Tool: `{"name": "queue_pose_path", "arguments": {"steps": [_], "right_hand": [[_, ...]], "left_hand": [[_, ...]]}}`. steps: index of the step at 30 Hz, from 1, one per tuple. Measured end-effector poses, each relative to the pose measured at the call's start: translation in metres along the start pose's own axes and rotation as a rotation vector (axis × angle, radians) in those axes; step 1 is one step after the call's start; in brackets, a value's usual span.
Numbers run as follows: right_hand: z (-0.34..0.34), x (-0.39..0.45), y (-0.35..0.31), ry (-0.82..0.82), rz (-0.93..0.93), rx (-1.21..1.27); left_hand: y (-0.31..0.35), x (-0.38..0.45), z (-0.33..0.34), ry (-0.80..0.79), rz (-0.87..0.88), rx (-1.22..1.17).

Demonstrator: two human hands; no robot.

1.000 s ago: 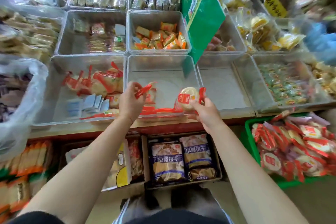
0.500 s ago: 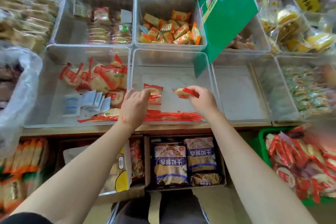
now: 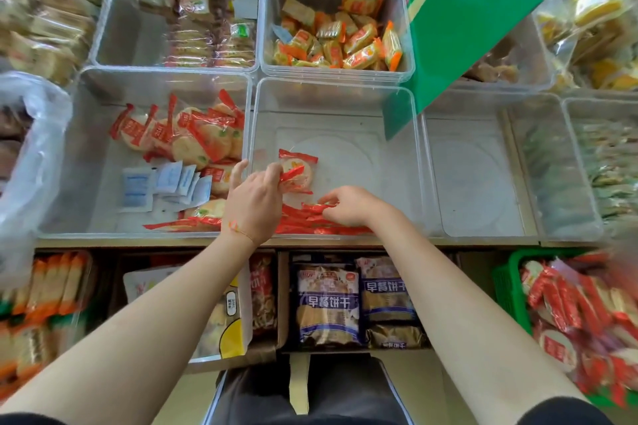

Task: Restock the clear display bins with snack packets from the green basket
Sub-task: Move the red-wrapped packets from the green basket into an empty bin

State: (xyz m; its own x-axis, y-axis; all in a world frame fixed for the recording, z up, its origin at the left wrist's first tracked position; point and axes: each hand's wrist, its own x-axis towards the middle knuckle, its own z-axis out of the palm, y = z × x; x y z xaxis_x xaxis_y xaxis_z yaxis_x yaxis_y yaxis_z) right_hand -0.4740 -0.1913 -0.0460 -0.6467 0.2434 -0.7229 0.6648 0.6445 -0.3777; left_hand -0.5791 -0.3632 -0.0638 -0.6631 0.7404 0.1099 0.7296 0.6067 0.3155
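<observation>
My left hand [image 3: 253,202] pinches a red-and-clear snack packet [image 3: 298,171] holding a round cracker, upright inside the front middle clear bin [image 3: 397,162]. My right hand [image 3: 350,205] is low in the same bin and its fingers grip a red packet [image 3: 316,209] among a row of packets lying along the bin's near wall. The green basket [image 3: 507,290] stands at the lower right, heaped with the same red packets [image 3: 580,310]. The clear bin to the left [image 3: 89,155] holds more of these packets.
Behind are bins of orange packets [image 3: 340,41] and cracker stacks [image 3: 203,34]. A green sign board [image 3: 466,17] leans over the bins at upper right. An almost bare clear bin [image 3: 473,179] sits to the right. Cardboard boxes of bagged biscuits [image 3: 329,304] stand below the shelf edge.
Both hands have moved down into the front middle bin. My right hand has lowered its packet to the row by the near wall; my left hand still holds its packet upright.
</observation>
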Motion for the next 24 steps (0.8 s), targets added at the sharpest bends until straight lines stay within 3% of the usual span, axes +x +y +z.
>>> {"name": "queue_pose_path", "arguments": {"steps": [7,11,15,18,20,22,24], "right_hand": [[-0.001,0.004,0.003,-0.003,0.029,-0.206],[-0.004,0.001,0.002,-0.029,0.024,-0.127],[-0.019,-0.018,-0.002,0.297,-0.155,0.128],[-0.027,-0.024,-0.019,0.405,-0.381,0.296],[-0.031,-0.019,-0.022,0.448,-0.363,0.281],[-0.035,-0.013,-0.013,0.523,-0.255,0.264],[-0.036,-0.007,0.002,0.57,-0.142,0.313]], "left_hand": [[-0.001,-0.001,0.001,0.004,0.011,0.021],[0.0,-0.001,0.001,0.006,0.03,0.013],[0.003,0.007,-0.01,0.035,-0.025,-0.22],[0.018,0.027,-0.017,0.065,0.059,-0.364],[0.03,0.036,-0.018,0.045,0.078,-0.458],[0.034,0.037,-0.015,-0.031,-0.057,-0.505],[0.029,0.035,-0.004,-0.212,-0.193,-0.374]]}}
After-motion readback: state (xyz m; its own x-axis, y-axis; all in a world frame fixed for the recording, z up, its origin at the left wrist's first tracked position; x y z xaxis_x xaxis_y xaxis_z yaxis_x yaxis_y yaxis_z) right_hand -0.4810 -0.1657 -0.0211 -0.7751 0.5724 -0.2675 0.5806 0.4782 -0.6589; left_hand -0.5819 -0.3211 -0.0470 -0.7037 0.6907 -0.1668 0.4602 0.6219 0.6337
